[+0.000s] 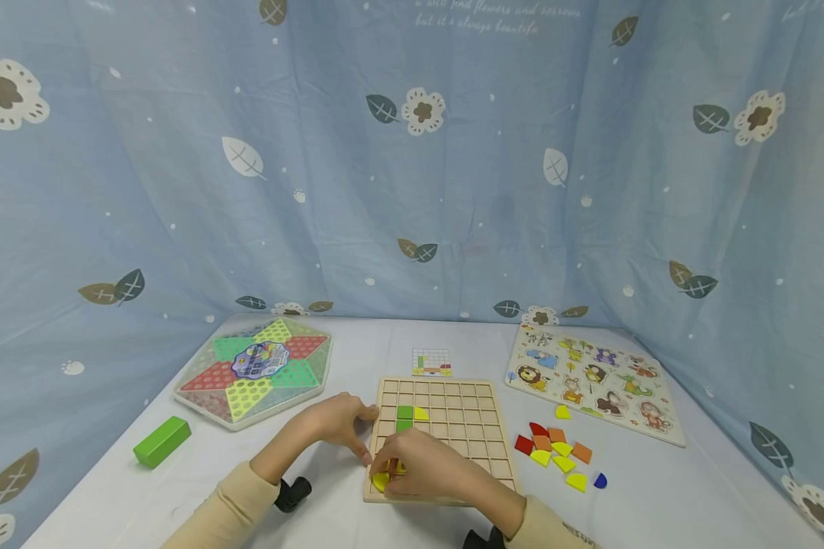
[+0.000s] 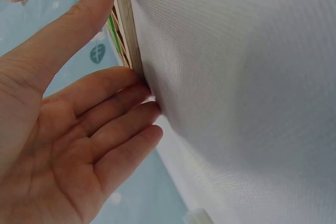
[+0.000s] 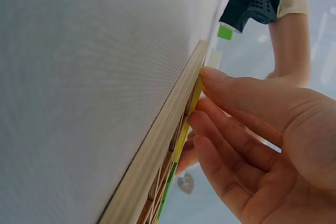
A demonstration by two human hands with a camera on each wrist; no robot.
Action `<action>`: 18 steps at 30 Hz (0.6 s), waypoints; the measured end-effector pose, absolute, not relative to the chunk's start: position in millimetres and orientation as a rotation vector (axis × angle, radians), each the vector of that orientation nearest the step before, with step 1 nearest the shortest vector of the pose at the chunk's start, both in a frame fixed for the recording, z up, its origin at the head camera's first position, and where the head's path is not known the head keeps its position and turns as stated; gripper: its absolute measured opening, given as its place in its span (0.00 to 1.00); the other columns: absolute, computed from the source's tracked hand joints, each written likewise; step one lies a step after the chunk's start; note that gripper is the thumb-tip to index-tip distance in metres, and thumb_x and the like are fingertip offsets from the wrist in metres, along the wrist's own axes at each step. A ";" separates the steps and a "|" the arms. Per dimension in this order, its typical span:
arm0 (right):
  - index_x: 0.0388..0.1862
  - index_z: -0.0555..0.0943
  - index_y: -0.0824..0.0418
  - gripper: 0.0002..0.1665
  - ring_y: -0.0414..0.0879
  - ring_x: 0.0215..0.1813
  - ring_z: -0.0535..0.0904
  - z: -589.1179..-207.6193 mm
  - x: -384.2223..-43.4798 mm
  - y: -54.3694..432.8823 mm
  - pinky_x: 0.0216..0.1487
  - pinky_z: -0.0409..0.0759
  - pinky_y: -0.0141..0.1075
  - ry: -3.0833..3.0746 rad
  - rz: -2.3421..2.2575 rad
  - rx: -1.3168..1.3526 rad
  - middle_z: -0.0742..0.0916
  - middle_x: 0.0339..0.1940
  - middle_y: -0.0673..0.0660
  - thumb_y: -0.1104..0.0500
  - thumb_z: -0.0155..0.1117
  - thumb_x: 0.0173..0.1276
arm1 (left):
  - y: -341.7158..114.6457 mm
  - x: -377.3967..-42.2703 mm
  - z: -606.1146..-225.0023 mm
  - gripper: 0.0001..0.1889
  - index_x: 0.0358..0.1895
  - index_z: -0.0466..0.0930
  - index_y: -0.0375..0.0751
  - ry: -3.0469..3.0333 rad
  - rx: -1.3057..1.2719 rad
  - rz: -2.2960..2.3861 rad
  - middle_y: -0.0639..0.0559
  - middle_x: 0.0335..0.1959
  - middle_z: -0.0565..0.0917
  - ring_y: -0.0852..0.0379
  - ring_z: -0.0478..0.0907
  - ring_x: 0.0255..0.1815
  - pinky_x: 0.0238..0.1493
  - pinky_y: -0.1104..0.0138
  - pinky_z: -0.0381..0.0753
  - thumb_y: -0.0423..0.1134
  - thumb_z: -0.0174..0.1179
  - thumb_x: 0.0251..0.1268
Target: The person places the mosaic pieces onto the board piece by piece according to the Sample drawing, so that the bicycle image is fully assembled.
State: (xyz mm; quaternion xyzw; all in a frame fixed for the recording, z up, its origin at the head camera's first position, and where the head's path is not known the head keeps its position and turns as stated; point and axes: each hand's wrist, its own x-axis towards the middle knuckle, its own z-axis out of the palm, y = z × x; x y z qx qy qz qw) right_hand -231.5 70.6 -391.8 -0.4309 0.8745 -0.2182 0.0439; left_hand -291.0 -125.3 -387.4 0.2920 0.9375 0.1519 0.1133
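A wooden grid board point(image 1: 463, 415) lies on the table, with green square tiles point(image 1: 404, 412) and a yellow quarter-circle tile point(image 1: 421, 414) set in its upper left cells. My right hand point(image 1: 429, 465) reaches over the lower left corner. There its thumb and fingertips pinch a yellow rounded tile point(image 1: 381, 482) at board level; the right wrist view shows this yellow tile point(image 3: 196, 92) edge-on. More yellow shows beneath the fingers, partly hidden. Along the board's left edge, my left hand point(image 1: 339, 423) rests with fingers extended; the left wrist view has its fingertips touching the wooden side point(image 2: 130, 40).
Right of the board lie loose yellow, orange point(image 1: 581, 453), red point(image 1: 524, 444) and blue point(image 1: 600, 481) tiles. A pattern card point(image 1: 431, 362) sits behind it. An animal puzzle board point(image 1: 593, 377) is at far right. At left are a hexagonal game board point(image 1: 257, 370) and a green block point(image 1: 162, 442).
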 end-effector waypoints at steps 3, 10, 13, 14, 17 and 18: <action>0.37 0.88 0.54 0.12 0.29 0.31 0.76 -392.0 -231.3 70.5 0.34 0.73 0.19 2.686 -0.669 -1.308 0.84 0.29 0.38 0.65 0.76 0.52 | -124.9 -291.0 -387.6 0.40 0.60 0.78 0.40 2.753 0.846 0.440 0.46 0.61 0.77 0.44 0.71 0.64 0.60 0.54 0.72 0.50 0.79 0.37; 0.37 0.89 0.57 0.10 0.29 0.30 0.75 -392.5 -229.3 73.1 0.33 0.73 0.19 2.678 -0.711 -1.291 0.86 0.30 0.40 0.65 0.75 0.54 | -124.6 -290.2 -388.1 0.41 0.61 0.78 0.40 2.758 0.817 0.436 0.45 0.61 0.78 0.43 0.70 0.64 0.60 0.54 0.72 0.50 0.79 0.37; 0.36 0.89 0.58 0.09 0.28 0.29 0.74 -393.2 -228.4 75.9 0.32 0.73 0.19 2.688 -0.709 -1.306 0.86 0.31 0.40 0.66 0.73 0.55 | -124.6 -289.8 -388.2 0.41 0.61 0.78 0.40 2.763 0.814 0.431 0.45 0.61 0.78 0.42 0.70 0.64 0.60 0.53 0.72 0.51 0.79 0.37; 0.36 0.89 0.58 0.09 0.28 0.29 0.73 -393.3 -228.3 76.7 0.32 0.73 0.19 2.691 -0.708 -1.313 0.86 0.31 0.41 0.67 0.72 0.55 | -124.5 -289.7 -388.0 0.41 0.61 0.78 0.40 2.763 0.814 0.431 0.45 0.61 0.78 0.42 0.71 0.64 0.60 0.53 0.72 0.51 0.79 0.37; 0.36 0.89 0.58 0.09 0.29 0.29 0.73 -393.2 -227.4 79.5 0.32 0.73 0.19 2.699 -0.711 -1.314 0.86 0.31 0.40 0.67 0.72 0.55 | -124.4 -289.5 -387.3 0.41 0.61 0.77 0.40 2.763 0.811 0.430 0.44 0.61 0.78 0.43 0.71 0.64 0.60 0.53 0.72 0.51 0.79 0.37; 0.36 0.89 0.58 0.09 0.29 0.30 0.74 -392.8 -226.9 80.5 0.33 0.73 0.19 2.699 -0.717 -1.305 0.85 0.31 0.40 0.66 0.72 0.56 | -124.2 -289.5 -387.2 0.41 0.61 0.77 0.40 2.761 0.808 0.431 0.44 0.61 0.78 0.43 0.71 0.64 0.60 0.53 0.72 0.51 0.79 0.37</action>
